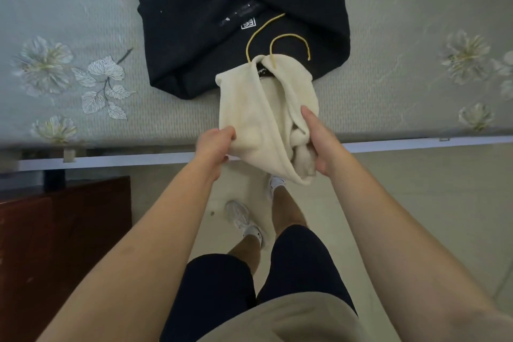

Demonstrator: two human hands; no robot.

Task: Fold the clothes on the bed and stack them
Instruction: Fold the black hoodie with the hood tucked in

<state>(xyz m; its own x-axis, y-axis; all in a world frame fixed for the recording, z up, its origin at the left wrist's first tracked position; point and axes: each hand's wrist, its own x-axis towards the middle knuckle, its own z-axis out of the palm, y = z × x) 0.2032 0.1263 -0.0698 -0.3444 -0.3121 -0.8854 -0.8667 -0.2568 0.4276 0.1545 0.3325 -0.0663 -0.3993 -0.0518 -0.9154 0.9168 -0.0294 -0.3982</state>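
Note:
A cream fleece garment (255, 108) with yellow drawstrings (280, 39) hangs bunched between my two hands over the near edge of the bed (83, 108). My left hand (215, 144) pinches its left edge. My right hand (319, 141) grips the crumpled right side, fingers curled into the fabric. The garment's far end and the cords rest on a black folded garment (216, 8) lying on the bed behind it.
The bed has a pale green floral cover and a white frame rail (416, 143) along its near side. A dark red wooden cabinet (61, 230) stands at the lower left. Below are my legs and white shoes on a light tiled floor (402, 203).

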